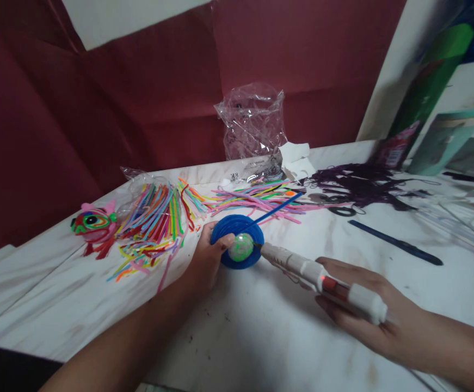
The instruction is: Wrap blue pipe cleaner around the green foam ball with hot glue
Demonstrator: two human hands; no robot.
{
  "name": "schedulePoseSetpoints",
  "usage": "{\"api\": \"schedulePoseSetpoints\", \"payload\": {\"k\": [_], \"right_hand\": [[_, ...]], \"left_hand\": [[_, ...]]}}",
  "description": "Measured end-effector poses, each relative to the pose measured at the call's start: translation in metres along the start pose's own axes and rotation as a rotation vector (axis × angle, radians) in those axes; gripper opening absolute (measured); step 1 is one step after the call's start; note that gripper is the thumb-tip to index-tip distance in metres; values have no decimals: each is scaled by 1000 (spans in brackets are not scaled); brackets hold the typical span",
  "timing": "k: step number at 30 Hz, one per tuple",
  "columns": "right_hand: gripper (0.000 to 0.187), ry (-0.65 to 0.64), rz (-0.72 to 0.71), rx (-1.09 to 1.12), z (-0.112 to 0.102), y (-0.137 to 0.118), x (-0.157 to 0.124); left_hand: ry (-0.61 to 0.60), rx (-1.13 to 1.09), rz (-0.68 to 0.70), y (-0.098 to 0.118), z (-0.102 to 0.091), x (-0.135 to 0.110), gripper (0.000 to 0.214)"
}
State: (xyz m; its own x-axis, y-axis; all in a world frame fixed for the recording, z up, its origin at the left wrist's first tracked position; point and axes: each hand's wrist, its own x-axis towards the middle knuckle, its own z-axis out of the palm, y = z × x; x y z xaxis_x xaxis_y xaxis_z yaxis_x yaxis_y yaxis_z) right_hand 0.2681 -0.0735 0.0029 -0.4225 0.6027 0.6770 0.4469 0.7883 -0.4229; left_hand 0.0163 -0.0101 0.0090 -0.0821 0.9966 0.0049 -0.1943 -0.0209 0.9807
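I see two dark printed letters on the crumpled clear plastic bag (pixel 253 122), too small to read for certain. My left hand (pixel 206 261) is curled around the edge of a blue coiled disc (pixel 237 231) of fuzzy pipe cleaner, which lies on the pale marbled worktop (pixel 261 337). A mottled green ball (pixel 240 247) sits in its hollow. My right hand (pixel 359 310) grips a white pen-shaped tool (pixel 318 277) with a red light, its tip at the ball. Loose bright pipe cleaners (pixel 155 218) are strewn behind, with a fuzzy pink and red figure (pixel 93 222) beside them.
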Motion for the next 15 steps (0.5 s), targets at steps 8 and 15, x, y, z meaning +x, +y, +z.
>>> {"api": "schedulePoseSetpoints", "payload": {"k": [8, 15], "right_hand": [[14, 7, -21, 20, 0, -3, 2], [16, -54, -16, 26, -2, -2, 2]], "left_hand": [[14, -10, 6, 1, 0, -1, 52], [1, -12, 13, -2, -1, 1, 53]]}}
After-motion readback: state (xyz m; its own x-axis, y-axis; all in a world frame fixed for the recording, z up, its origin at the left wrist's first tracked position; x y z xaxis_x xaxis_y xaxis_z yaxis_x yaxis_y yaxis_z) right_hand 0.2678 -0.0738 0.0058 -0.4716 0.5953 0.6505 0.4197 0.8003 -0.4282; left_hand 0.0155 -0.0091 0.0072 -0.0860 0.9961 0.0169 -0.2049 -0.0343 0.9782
